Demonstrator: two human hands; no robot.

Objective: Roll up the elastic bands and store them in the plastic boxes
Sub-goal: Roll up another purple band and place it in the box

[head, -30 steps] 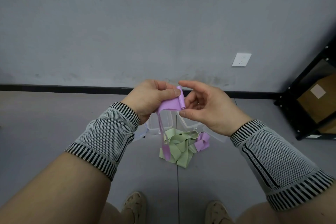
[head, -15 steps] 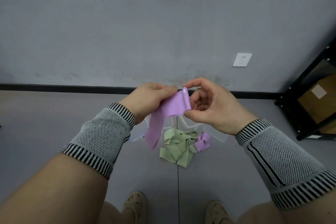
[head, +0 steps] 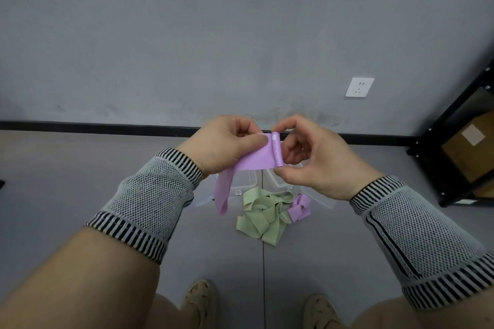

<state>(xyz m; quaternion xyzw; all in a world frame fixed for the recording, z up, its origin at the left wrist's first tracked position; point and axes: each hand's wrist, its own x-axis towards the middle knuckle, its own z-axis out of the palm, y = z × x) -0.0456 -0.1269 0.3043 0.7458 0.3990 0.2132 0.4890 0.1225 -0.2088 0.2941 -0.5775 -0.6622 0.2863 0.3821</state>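
Observation:
Both hands hold a purple elastic band (head: 254,160) at chest height. My right hand (head: 307,157) pinches the small rolled end of it between thumb and forefinger. My left hand (head: 227,144) grips the flat part beside the roll, and the loose tail hangs down to the left. On the floor below lie a tangle of green bands (head: 263,214) and another purple band (head: 300,208). Clear plastic boxes (head: 247,181) stand just behind the pile, partly hidden by my hands.
A black metal shelf (head: 454,141) holding a cardboard box (head: 470,147) stands at the right. The grey wall has a white socket (head: 359,87) and a black skirting board. My two shoes (head: 199,299) show at the bottom on the grey floor.
The hanging tail has been drawn up and spread flat between my hands. Both hands rose slightly, and the roll at my right fingertips has turned a little further.

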